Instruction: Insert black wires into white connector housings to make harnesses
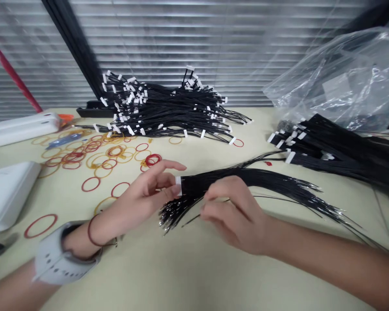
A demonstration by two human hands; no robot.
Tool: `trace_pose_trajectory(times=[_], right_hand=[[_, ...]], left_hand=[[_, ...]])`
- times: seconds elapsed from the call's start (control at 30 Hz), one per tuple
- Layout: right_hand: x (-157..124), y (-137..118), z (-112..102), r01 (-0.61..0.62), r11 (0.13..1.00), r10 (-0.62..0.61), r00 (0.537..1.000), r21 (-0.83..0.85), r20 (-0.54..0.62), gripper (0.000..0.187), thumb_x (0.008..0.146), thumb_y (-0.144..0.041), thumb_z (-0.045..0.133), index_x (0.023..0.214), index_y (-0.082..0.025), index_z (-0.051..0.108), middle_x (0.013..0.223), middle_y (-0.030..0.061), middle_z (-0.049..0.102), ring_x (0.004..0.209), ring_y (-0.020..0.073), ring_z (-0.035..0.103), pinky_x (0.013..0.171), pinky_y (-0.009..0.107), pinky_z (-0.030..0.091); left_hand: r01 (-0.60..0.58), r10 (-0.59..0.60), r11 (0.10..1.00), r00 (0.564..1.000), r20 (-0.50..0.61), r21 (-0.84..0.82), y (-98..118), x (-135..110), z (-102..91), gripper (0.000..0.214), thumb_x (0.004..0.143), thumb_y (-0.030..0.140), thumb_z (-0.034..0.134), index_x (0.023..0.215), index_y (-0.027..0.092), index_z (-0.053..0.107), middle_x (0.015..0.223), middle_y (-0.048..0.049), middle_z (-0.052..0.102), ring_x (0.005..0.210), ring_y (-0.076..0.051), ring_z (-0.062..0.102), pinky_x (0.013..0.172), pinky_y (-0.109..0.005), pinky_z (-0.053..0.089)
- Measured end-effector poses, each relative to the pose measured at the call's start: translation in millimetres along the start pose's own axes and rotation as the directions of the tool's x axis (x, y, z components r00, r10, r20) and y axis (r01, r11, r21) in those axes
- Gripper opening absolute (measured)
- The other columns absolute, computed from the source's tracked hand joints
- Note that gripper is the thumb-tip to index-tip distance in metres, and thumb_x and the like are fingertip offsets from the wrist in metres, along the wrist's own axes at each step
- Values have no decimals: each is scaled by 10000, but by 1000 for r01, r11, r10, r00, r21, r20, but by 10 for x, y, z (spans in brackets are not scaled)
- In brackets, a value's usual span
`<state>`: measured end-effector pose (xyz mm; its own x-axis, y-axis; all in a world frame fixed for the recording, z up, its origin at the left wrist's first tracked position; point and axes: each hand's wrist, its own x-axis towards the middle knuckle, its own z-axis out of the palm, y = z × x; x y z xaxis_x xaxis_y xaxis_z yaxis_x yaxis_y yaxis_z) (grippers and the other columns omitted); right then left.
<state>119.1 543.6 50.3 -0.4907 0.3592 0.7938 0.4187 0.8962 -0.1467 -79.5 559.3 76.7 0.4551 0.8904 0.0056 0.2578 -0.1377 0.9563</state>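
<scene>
Handling one thin wire [189,221] apart from the rest seems to be the step in hand, judging by the way its end pokes out beyond the fingertips of the right hand [238,216]. That hand is closed in a pinch, thumb against fingers, apparently with the wire between them, though blur softens the contact. The left hand [142,194] is half open, index finger raised and other fingers curled, its thumb at the white plug [178,180]; whether it truly grips the plug or only rests against it, I cannot tell. The bundle of black wires [266,177] lies on the table [168,276] in front of the person, running from the plug to the right behind the right hand, with more metal-tipped ends [170,214] fanned out just below the plug. From here, the next move would call for a steady plug and a light, exact pinch, so that neighbouring wires are not dragged along. As for writing, none can be read: the white box [11,194] at the left edge bears at most a faint mark, too small to make out, and the pale patch inside the clear plastic bag [369,65] shows no legible print. No brand can be read on the grey watch strap [56,259] either.
</scene>
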Motion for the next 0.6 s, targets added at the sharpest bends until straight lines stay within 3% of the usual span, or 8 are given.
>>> trace_pose_trajectory(times=[0.1,0.17,0.27,0.33,0.4,0.53,0.6], right_hand=[[5,-32,7,55,994,-32,973,-95,229,206,860,-120,389,746,-160,557,725,1,567,634,103,458,588,250,351],[-13,-1,36,99,979,-27,929,-177,370,218,861,-112,386,780,-158,583,776,11,584,666,116,479,585,255,355],[-57,80,83,106,968,9,892,-228,451,169,857,-127,422,910,-132,582,859,53,573,765,148,505,652,275,399],[-75,115,94,91,972,36,853,-217,520,151,846,-122,443,937,-130,563,875,62,558,804,159,502,692,287,413],[-72,119,84,68,975,65,821,-210,568,129,832,-104,457,917,-135,548,869,62,544,817,164,490,711,295,414],[-17,82,40,91,966,71,808,-243,585,127,821,-74,439,895,-137,522,895,70,513,808,174,450,709,311,396],[9,69,27,114,962,58,804,-248,592,135,824,-59,415,880,-133,513,911,77,501,802,168,434,699,302,379]], left_hand=[[-120,105,979,990,94,167,9,-21,-57,228,834,128,468,1037,223,513,784,16,533,699,-99,524,586,-191,436],[-239,197,904,969,151,353,11,-27,-93,236,801,70,472,975,201,563,863,-8,565,737,-109,551,614,-200,458],[-440,382,618,892,240,651,-8,-16,-134,260,810,54,465,987,190,599,876,-29,592,767,-129,565,667,-234,466],[-521,459,409,827,324,749,-32,-6,-149,256,848,93,448,1023,196,605,885,-47,598,795,-151,568,683,-261,470],[-540,525,285,779,342,792,-55,-2,-153,252,859,113,447,1027,197,615,961,-80,584,867,-181,565,705,-289,479],[-503,652,244,718,244,829,-65,3,-141,194,838,120,497,955,183,639,1096,-114,543,988,-219,524,800,-339,459],[-508,623,313,748,230,803,-57,12,-128,166,846,135,495,944,174,624,979,-80,603,882,-179,559,775,-310,460]])
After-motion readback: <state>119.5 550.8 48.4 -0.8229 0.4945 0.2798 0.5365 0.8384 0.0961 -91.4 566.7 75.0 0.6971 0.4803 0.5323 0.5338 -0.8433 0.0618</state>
